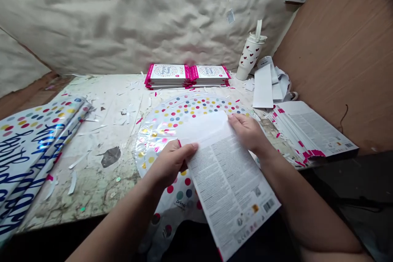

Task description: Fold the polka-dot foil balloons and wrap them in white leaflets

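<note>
A white printed paper sleeve [230, 184], covered in small grey text with a barcode low on it, slants between my two hands. My left hand [172, 161] pinches its left edge, thumb on top. At its upper right corner, my right hand [248, 131] grips the blank flap end between thumb and fingers. Beneath the sleeve lies a round, clear-edged foil balloon [181, 108] with coloured dots, flat on the table and hanging over the front edge. My forearms and the sleeve cover part of it.
Two stacks of pink-and-white packets [170, 71] stand at the back, near a white tumbler [250, 55] with hearts. More sleeves [319, 127] lie fanned at the right, below loose white paper [264, 86]. Dotted foil balloons [33, 143] lie at the left. Paper scraps litter the worn table [104, 131].
</note>
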Demonstrator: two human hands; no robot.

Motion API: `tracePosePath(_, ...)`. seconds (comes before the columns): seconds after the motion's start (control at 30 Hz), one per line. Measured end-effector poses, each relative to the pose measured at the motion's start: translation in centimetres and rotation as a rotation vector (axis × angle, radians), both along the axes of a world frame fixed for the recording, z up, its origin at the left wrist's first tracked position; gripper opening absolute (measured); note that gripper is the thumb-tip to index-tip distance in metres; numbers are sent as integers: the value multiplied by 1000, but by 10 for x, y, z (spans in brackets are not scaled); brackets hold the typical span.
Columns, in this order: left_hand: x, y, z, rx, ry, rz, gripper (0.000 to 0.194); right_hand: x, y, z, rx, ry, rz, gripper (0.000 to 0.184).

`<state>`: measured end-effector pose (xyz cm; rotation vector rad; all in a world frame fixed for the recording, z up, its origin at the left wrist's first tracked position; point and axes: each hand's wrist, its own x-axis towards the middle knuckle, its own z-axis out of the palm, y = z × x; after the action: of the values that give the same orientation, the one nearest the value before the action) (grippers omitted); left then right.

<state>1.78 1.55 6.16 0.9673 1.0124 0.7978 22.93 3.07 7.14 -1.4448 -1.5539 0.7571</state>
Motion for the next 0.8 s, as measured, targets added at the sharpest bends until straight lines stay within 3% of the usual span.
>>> tracePosePath(0.07, 1, -4, -6, -32, 65, -50, 22, -5, -4, 0, 189, -311, -20, 16)
tracePosePath(0.17, 7, -12, -13, -2, 107, -83, 24, -20, -17, -5, 295, -491, 270, 14)
tracePosePath(0.23, 11, -18, -16, 21, 97, -90, 24, -28, -26, -9, 292, -531, 358, 15)
tracePosePath(0.5, 13, -23, -14, 81, 158, -108, 29, -37, -31, -10, 296, -685, 319, 20)
tracePosePath(0.7, 10, -22, -20, 19, 123, -109, 30, -32, -33, -15, 231, -614, 317, 17)
tracePosePath(0.8, 12, -22, -19, 18, 154, -99, 32, -41, -37, -18, 267, -728, 341, 18)
